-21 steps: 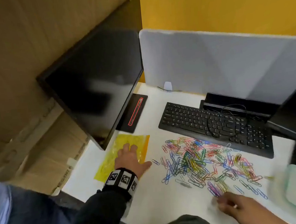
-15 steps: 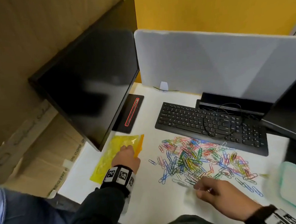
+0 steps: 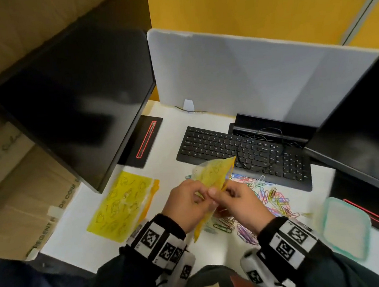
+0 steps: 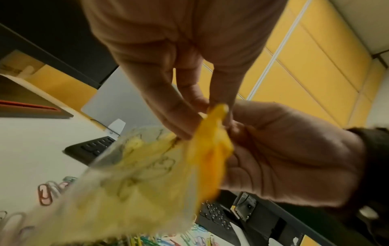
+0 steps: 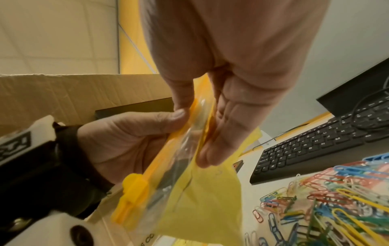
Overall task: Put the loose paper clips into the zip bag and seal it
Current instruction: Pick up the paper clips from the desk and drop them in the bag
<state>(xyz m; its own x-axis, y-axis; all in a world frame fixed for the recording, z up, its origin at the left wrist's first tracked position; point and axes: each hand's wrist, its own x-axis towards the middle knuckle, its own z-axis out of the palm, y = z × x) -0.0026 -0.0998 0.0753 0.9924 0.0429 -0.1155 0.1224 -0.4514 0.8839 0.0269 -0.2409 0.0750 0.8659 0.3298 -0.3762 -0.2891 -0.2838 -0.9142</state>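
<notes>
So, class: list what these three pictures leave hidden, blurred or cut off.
- Head view: both hands cover the held zip bag's opening.
- Left wrist view: motion blur smears the bag's print.
- Right wrist view: the bottom edge cuts off the bag's lettering.
- Head view: green-rimmed container blurred; contents unreadable.
- Paper clips: too tangled to count.

An office workstation: white desk (image 3: 166,131) fenced at the far edge by a grey divider panel (image 3: 235,74), yellow partition wall (image 3: 251,5) behind. Black monitor (image 3: 68,101) at the left edge, second monitor (image 3: 366,117) at the right, black keyboard (image 3: 242,152) between.
</notes>
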